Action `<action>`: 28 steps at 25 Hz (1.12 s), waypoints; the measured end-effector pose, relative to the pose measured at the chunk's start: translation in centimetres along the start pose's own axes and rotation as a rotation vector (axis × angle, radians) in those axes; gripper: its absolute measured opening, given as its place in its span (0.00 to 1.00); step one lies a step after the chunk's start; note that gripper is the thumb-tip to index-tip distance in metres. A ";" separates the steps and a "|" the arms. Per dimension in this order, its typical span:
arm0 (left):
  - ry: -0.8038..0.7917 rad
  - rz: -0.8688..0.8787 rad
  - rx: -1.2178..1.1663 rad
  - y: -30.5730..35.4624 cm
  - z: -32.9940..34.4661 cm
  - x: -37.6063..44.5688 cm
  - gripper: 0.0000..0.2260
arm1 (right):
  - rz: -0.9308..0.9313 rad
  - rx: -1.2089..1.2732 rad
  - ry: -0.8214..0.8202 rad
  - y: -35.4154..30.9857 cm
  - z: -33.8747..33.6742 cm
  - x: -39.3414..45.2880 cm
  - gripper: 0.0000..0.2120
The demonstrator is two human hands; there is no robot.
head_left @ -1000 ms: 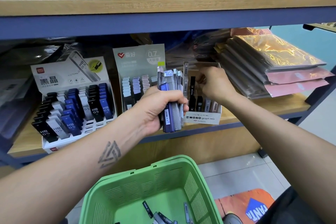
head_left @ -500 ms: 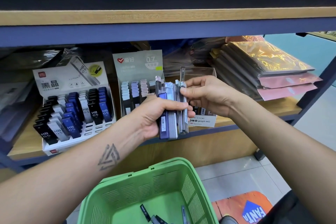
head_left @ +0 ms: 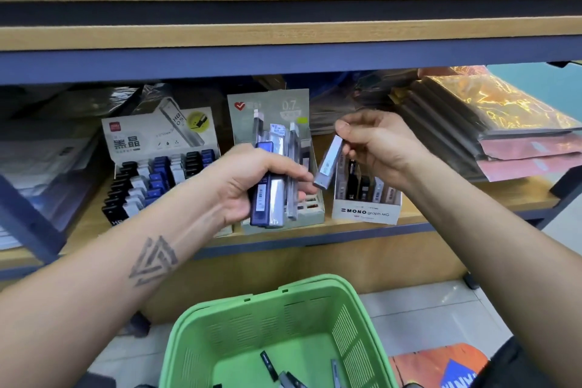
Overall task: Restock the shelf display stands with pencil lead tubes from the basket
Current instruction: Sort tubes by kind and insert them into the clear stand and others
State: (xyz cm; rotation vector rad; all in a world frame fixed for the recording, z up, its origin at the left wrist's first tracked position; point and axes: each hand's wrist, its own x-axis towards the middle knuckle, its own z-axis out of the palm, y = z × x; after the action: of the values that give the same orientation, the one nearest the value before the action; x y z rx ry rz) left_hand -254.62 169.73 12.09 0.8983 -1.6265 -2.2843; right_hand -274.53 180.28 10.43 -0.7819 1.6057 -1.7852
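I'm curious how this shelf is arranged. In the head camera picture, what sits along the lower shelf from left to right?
HB 0.5 lead stand → 0.7 lead stand, partly behind the left hand's bundle of tubes → MONO graph box → stack of shiny packets.

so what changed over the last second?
The right hand left the MONO box, went to the bundle and pulled out one grey tube, now pinched clear of it. The left hand keeps its grip on the bundle; basket and stands unchanged.

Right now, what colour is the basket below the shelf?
Bright green, seen clearly in the head view: the basket has slotted plastic walls.
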 end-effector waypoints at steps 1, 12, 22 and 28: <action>0.026 0.019 0.002 0.7 -0.9 -0.1 0.04 | -0.035 -0.026 0.008 -0.2 0.3 0.4 0.06; 0.184 0.081 0.104 2.5 -4.2 2.6 0.11 | -0.439 -0.782 -0.043 0.7 3.8 2.4 0.06; 0.176 0.093 0.199 2.0 -2.9 3.6 0.06 | -0.400 -0.772 -0.076 0.9 4.8 2.6 0.08; 0.243 0.232 0.257 2.1 -2.6 3.6 0.05 | -0.440 -0.886 0.007 1.3 3.6 3.3 0.05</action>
State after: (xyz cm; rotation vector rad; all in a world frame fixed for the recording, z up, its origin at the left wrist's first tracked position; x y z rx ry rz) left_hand -256.37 165.20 12.12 0.9421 -1.8291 -1.7680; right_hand -273.88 175.34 9.59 -1.6188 2.3869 -1.2604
